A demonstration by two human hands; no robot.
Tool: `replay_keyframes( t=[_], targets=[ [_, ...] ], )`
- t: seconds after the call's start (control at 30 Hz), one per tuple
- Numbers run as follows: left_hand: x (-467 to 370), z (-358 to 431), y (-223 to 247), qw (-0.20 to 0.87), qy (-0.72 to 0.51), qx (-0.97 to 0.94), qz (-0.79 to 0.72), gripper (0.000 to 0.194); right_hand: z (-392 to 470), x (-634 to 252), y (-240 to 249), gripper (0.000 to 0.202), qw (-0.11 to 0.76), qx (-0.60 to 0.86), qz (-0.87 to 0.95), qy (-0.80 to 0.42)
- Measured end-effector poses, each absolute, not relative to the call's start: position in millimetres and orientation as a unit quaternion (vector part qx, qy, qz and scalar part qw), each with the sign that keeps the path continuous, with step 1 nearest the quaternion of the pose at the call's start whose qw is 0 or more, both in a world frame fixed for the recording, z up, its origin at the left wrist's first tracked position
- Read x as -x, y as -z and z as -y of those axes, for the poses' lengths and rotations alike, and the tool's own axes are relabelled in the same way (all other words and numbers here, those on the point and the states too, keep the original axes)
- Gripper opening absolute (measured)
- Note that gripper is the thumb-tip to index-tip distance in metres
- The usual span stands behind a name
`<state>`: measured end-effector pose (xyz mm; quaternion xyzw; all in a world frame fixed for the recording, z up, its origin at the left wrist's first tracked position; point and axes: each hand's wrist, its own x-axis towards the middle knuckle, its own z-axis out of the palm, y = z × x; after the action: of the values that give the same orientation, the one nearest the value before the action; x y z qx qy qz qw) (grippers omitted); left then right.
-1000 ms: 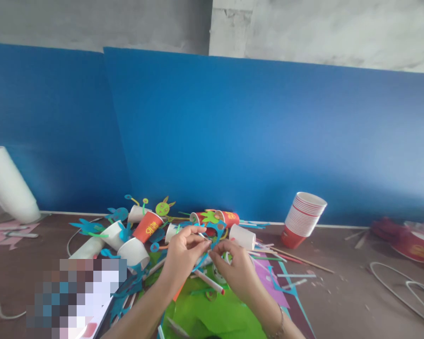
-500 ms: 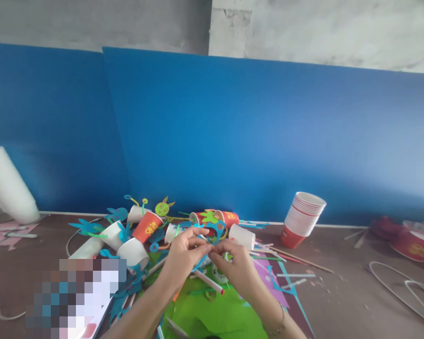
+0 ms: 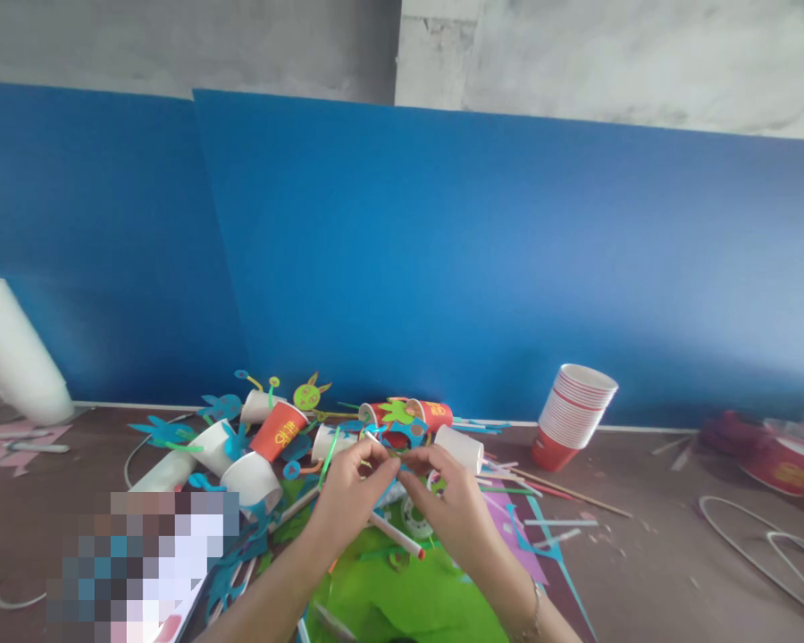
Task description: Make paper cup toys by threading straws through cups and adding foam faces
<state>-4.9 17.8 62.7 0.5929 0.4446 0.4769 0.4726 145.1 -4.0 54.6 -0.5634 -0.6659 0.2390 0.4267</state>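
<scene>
My left hand [image 3: 354, 487] and my right hand [image 3: 442, 489] meet over the middle of the pile, thumbs and fingers pinched close together. What lies between the fingertips is too small and too hidden to make out. A blue paper cutout [image 3: 412, 434] shows just beyond the fingers. By the left knuckles stands a thin green strip [image 3: 330, 457]; whether it is held I cannot tell. Under the hands lie a white marker [image 3: 398, 536] with a red end, a tape roll [image 3: 416, 516] and green paper [image 3: 408, 594]. A white paper cup [image 3: 459, 448] lies beyond the right hand.
Decorated paper cups, among them a red one [image 3: 280, 430], lie to the left with blue cutouts. A leaning cup stack [image 3: 576, 418] stands right of the thin sticks [image 3: 576, 493]. A white roll [image 3: 20, 348] is far left, a cable [image 3: 757, 545] far right. Behind rises a blue panel [image 3: 442, 250].
The fingers of my left hand have curled inward and the hand sits slightly lower. My right hand's fingers have shifted a little at the pinch. The things on the table look unmoved.
</scene>
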Motion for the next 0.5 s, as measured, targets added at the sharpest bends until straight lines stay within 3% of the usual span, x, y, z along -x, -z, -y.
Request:
replay_keyframes(
  t=[0.13, 0.27, 0.5],
  targets=[
    [5.4, -18.9, -61.8, 0.462, -0.508, -0.577, -0.442, 0.019, 5.7, -143.1, -54.9, 0.029, 0.452, 0.555, 0.653, -0.245],
    [5.3, -18.3, -63.7, 0.468, -0.513, -0.573, -0.436, 0.018, 3.0, -143.9, -54.8, 0.022, 0.452, 0.539, 0.636, -0.317],
    [3.7, -16.8, -64.4, 0.49, -0.463, -0.597, -0.434, 0.022, 2.3, -146.5, -52.0, 0.023, 0.42, 0.561, 0.645, -0.303]
  ],
)
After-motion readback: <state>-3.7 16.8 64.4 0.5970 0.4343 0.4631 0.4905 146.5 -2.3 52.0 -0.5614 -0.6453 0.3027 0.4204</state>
